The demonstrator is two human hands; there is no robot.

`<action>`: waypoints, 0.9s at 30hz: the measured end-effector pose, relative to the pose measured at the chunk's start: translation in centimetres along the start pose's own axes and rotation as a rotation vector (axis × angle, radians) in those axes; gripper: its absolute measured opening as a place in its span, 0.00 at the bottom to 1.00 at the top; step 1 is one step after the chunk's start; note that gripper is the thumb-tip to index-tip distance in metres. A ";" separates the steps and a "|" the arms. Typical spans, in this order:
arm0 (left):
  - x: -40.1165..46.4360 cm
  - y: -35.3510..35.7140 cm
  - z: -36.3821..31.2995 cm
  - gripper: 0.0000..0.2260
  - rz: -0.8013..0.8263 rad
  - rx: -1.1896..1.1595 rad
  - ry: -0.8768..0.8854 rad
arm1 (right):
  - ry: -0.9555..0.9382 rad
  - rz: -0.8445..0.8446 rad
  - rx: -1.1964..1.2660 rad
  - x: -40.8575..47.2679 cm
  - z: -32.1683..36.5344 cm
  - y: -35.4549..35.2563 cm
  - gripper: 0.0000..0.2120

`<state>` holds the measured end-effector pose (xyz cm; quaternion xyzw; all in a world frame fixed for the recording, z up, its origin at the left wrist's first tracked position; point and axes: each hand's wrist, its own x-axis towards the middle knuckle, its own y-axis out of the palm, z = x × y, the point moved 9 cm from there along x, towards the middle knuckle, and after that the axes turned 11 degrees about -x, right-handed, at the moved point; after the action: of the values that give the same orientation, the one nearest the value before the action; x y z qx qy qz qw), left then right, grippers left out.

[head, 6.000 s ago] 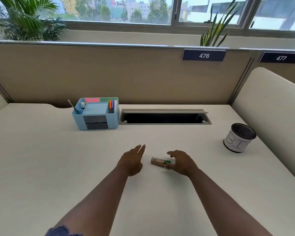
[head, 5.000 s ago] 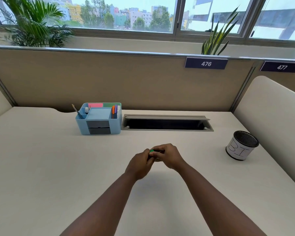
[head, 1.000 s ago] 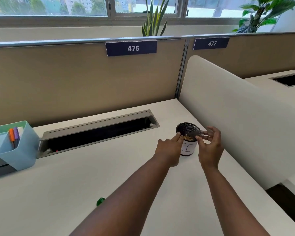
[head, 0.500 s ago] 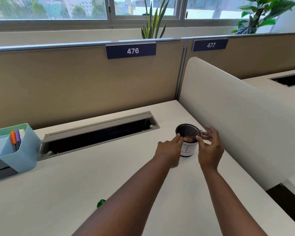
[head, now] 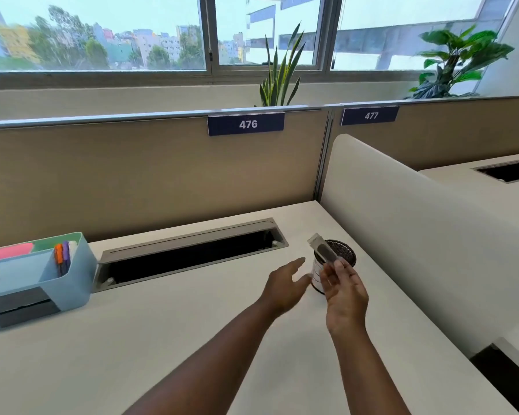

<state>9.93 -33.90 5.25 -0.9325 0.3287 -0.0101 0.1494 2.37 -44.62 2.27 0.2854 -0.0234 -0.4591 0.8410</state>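
Your right grip [head: 345,290] has raised the small clear plastic box [head: 324,251] off the cup's rim. It pinches the box's lower end, and the flat, rectangular box tilts above the near edge of the mesh cup [head: 346,256]. Your left grip [head: 285,287] has let go of that cup and hangs released, fingers straight, just beside it. One round black wire-mesh cup stands on the smooth pale tabletop [head: 192,324]. One blue plastic organiser [head: 72,283] sits well apart on the left.

Both forearms reach forward. The left hand [head: 285,287] lies spread, fingers straight. The right hand [head: 345,292] is raised just beside it, fingertips pinching a case [head: 324,251].
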 end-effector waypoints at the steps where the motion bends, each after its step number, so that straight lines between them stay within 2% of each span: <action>1: -0.7 -1.0 0.2 0.21 -0.034 -0.154 -0.047 | 0.052 0.041 0.038 -0.8 -0.9 1.0 0.05; 4: -2.9 -4.1 1.1 0.19 -0.131 -0.457 -0.118 | 0.158 0.183 0.059 -3.6 -3.2 4.1 0.05; 10: -7.7 -9.7 3.2 0.10 -0.314 -0.659 -0.100 | 0.237 0.482 -0.214 -9.4 -7.4 9.3 0.11; 13: -9.8 -12.9 3.3 0.06 -0.414 -0.646 -0.064 | 0.231 0.521 -0.356 -11.2 -8.6 10.4 0.10; 15: -11.2 -15.1 3.0 0.02 -0.458 -0.617 -0.036 | 0.131 0.539 -0.594 -12.2 -9.4 10.4 0.09; 17: -11.9 -16.5 3.0 0.02 -0.482 -0.597 -0.025 | -0.088 0.613 -0.981 -12.9 -10.3 10.5 0.10; 21: -14.0 -18.7 3.0 0.04 -0.531 -0.583 -0.013 | -0.422 0.941 -1.616 -15.8 -14.4 11.3 0.22; 24: -15.2 -19.6 3.3 0.03 -0.544 -0.559 -0.029 | -0.498 1.068 -1.841 -17.0 -16.9 10.8 0.23; 27: -16.2 -20.5 3.3 0.05 -0.553 -0.541 -0.022 | -0.516 1.081 -1.935 -17.4 -18.3 10.3 0.20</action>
<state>10.12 -7.86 9.28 -0.9917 0.0542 0.0473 -0.1069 5.69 -18.30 -3.95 -0.6339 0.0482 0.0931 0.7663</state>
